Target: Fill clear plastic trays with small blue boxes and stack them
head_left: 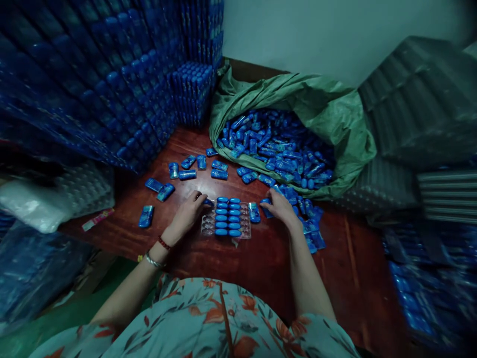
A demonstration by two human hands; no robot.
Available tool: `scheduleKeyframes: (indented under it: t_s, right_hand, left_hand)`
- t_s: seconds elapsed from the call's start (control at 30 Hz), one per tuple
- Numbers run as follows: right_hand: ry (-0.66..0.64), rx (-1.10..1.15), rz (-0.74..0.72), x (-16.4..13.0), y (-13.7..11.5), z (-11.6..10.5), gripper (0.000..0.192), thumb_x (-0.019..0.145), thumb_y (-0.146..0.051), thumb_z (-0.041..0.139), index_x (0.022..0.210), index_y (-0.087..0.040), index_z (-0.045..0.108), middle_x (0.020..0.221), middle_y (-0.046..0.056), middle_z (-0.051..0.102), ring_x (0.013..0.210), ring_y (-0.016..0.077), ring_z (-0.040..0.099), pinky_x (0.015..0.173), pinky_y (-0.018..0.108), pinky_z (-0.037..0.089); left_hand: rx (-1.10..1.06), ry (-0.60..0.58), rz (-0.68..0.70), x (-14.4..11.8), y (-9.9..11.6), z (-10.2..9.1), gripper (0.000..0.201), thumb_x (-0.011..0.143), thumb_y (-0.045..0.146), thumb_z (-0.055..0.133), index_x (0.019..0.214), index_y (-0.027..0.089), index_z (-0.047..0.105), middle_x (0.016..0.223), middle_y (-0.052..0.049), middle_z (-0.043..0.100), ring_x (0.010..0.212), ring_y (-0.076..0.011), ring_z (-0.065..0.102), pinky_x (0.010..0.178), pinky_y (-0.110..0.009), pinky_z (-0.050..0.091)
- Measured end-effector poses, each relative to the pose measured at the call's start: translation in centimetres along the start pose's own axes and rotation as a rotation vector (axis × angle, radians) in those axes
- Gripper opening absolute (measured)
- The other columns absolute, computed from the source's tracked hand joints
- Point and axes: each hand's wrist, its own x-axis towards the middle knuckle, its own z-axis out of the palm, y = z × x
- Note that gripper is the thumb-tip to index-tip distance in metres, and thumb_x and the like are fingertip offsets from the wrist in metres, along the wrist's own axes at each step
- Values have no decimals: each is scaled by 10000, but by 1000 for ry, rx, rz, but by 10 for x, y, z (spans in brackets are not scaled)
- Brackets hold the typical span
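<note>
The tabletop (268, 258) is reddish-brown wood, polished smooth and faintly glossy. At its middle lies a clear plastic tray (226, 219), thin and shiny, filled with blue capsules (227, 216) of glossy plastic. Behind the tray, a green sack (335, 114) of woven, matt, crinkled fabric holds more wrapped blue pieces. Left of the tray, stacked packs (93, 84) gleam under plastic film.

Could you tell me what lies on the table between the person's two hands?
In the head view, a clear tray part-filled with blue pieces lies between the left hand and right hand.
</note>
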Motion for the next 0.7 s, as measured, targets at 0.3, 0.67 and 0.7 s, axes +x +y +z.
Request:
scheduleKeyframes:
  t_s: [0.3,0.67,0.7]
  right_hand:
    - [319,340,-92,-49,0,-7,259,840,-367,503,976,-184,627,915,80,636,805,212,594,766,334,461]
    - [283,273,-207,-36,-51,28,328,895,-203,366,1173,-186,539,1053,105,616,972,225,591,839,350,475]
    - [231,195,-222,-39,-52,24,364,889,-164,348,1209,-184,521,1062,109,608,976,226,588,824,343,479]
  left_hand:
    - [313,-215,10,13,15,-6,285,842,13,348,997,156,539,949,-91,527,781,-189,550,691,-291,449]
    - [324,-299,43,40,-4,-13,209,842,49,394,938,139,556,936,-94,553,696,-164,576,616,-269,440]
    - [329,-298,43,40,-4,-13,213,842,43,391,942,135,555,942,-97,555,704,-166,581,618,-270,441]
